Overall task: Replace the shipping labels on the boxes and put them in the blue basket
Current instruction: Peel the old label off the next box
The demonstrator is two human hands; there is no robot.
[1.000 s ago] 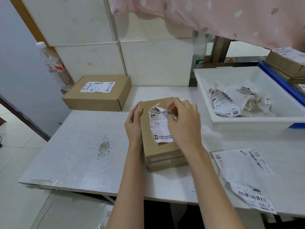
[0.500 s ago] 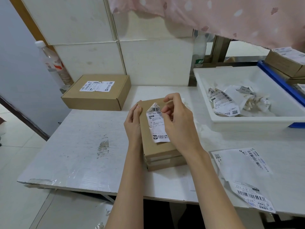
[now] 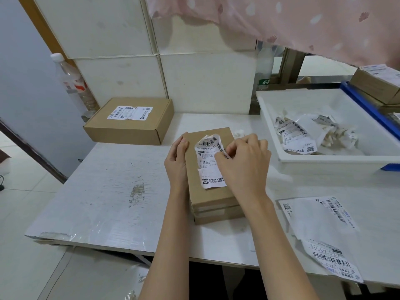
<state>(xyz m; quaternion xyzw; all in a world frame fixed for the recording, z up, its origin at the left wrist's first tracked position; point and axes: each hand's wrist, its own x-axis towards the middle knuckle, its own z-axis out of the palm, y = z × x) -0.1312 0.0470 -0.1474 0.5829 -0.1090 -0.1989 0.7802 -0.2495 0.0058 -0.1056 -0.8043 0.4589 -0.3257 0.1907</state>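
Plenty of clutter on the white counter (image 3: 112,191). Far left: a second cardboard box (image 3: 129,122) with its own label, lying flat near the tiled wall (image 3: 205,83), and a plastic bottle (image 3: 72,83) standing behind it. On the right: a white tray (image 3: 324,163) holding crumpled peeled labels (image 3: 296,137), and behind that a strip of the blue basket (image 3: 368,107) with more boxes (image 3: 376,85) at it. Near right corner: loose label sheets (image 3: 320,221) lying flat on the counter. Pink spotted cloth (image 3: 303,24) hanging across the top, covering part of the background. Also a small white scrap (image 3: 239,133) just past the middle box.

Middle of the counter: small cardboard box (image 3: 207,198), flat on its bottom, long axis running away from the camera, tilted slightly to the right. Shipping label (image 3: 211,163) on its lid, also lengthwise, barcode end at the far side and curled up off the cardboard, near end looks stuck down but can't say for sure.

Left hand (image 3: 176,163) against the box's left edge, fingers curled onto the far left corner, holding it steady. Right hand (image 3: 246,161) over the right half of the lid, blocking that side of the label from view; grip pinching the label's right edge between thumb and fingertips.
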